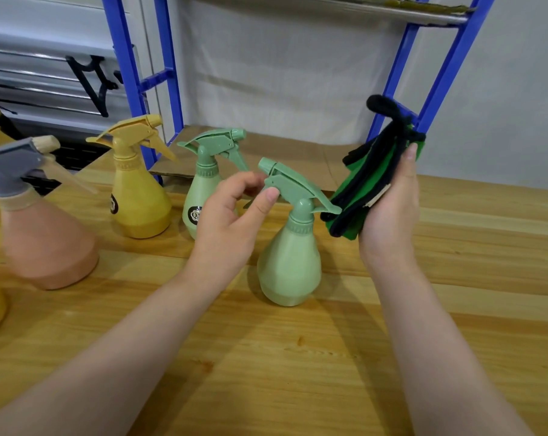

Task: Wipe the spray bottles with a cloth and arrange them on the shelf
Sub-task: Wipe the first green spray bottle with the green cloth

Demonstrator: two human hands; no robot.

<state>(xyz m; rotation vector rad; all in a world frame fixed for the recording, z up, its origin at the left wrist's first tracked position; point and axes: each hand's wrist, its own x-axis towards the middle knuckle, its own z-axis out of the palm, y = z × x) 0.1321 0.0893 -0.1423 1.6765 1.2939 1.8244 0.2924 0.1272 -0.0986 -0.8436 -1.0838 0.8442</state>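
Spray bottles, head view. Near green spray bottle [290, 247]: stands upright on the wooden table [329, 357], centre of the scene, between the two hands; nozzle points left and far, trigger hangs on the left side.

Left hand [231, 221]: just left of that bottle's head, thumb tip touching the side of the green sprayer head, fingers curled close to the nozzle. Whether the fingers actually close on the head cannot be told.

Right hand [392, 209]: just right of the bottle, raised, palm turned left, gripping a folded green cloth [370, 184] with black edging. The cloth stands upright in the hand; its lower left edge is right beside the rear tip of the sprayer head.

Second green spray bottle [206, 184]: upright, farther and left of the first, partly hidden behind the left hand; dark round label on its body.

Yellow spray bottle [137, 190]: upright, left of the second green one, dark label low on its left side.

Pink spray bottle [43, 237]: near left, grey sprayer head with a pale nozzle, blurred.

More yellow bottles: cut off at the left edge.

Blue metal shelf [169, 73]: stands at the far edge of the table; brown cardboard [282, 152] lines its lower level, no bottles on it.
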